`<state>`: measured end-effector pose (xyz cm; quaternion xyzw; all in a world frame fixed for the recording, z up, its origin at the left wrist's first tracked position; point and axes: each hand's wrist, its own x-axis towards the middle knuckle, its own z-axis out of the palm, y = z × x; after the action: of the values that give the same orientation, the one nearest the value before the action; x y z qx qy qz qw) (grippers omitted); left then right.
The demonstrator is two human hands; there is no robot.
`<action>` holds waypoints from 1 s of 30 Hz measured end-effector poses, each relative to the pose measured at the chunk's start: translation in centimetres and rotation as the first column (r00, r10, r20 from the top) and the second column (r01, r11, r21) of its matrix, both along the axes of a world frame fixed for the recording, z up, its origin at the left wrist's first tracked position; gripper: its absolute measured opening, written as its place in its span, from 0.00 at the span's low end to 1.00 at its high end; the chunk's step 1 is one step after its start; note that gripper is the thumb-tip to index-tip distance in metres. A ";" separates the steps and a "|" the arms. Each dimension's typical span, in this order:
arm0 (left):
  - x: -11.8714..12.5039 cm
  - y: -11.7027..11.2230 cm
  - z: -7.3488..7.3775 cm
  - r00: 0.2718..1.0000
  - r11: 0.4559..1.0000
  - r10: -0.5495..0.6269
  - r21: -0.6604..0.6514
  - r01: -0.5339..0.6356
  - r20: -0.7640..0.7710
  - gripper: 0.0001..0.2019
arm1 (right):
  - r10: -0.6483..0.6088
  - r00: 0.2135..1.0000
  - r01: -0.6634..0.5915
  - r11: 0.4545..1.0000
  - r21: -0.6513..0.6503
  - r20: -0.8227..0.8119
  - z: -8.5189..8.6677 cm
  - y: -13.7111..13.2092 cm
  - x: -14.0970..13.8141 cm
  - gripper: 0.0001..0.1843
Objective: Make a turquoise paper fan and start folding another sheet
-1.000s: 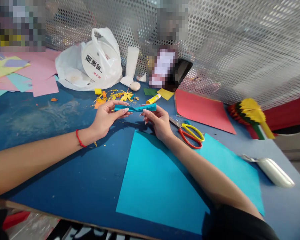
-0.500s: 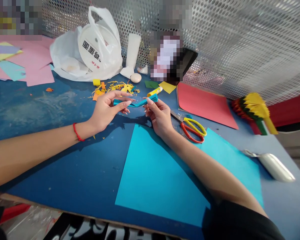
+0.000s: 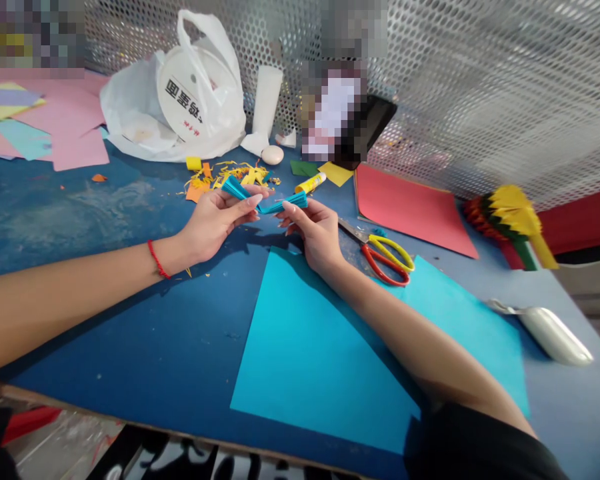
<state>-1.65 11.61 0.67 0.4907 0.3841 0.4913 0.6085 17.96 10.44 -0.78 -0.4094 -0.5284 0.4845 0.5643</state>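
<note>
Left hand (image 3: 215, 223): curled in a light pinch, thumb and fingers grasping the left end of the strip, not clenched; a red string bracelet (image 3: 157, 260) around the wrist.

Right hand (image 3: 317, 233): thumb and fingertips pinching the right part of the strip, the rest of the fingers loosely curled.

Position of the work: a teal pleated paper strip (image 3: 280, 205) up in the air between both hands, above a dark blue table covering (image 3: 105, 220), bent into a shallow V.

Just changed: pleats now spread into a fan at each end, with a narrow middle, against a flatter, tighter band a moment ago.

Close by: a yellow glue stick (image 3: 310, 183) lying just beyond the right hand; scissors with red and yellow handles (image 3: 387, 263) right of the wrist; a large cyan paper sheet (image 3: 320, 360) under the right forearm; yellow and orange paper scraps (image 3: 225, 179) just beyond the left hand.

Farther off: a red paper sheet (image 3: 410, 213), a white plastic bag (image 3: 195, 100), pink paper sheets (image 3: 75, 127), a multicoloured pleated paper fan (image 3: 505, 223).
</note>
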 end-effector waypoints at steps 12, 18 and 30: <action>-0.2 -0.6 -0.1 0.975 0.989 -0.020 0.141 0.053 -0.221 0.21 | 0.029 0.992 -0.034 0.998 0.043 0.120 0.5 -0.6 -0.7 0.28; -0.2 -0.5 -0.1 0.941 0.978 -0.137 0.107 0.177 -0.308 0.27 | -0.010 0.986 -0.004 0.996 0.086 0.167 0.2 -0.6 -0.4 0.29; -0.1 -1.2 0.6 0.850 0.877 -0.462 0.015 0.481 -0.252 0.28 | -0.017 0.976 -0.022 0.984 0.176 0.216 0.0 -0.9 -0.2 0.32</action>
<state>-1.72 10.40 1.28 0.6490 0.3034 0.2783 0.6398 17.76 9.57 -0.76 -0.4071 -0.6283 0.3889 0.5369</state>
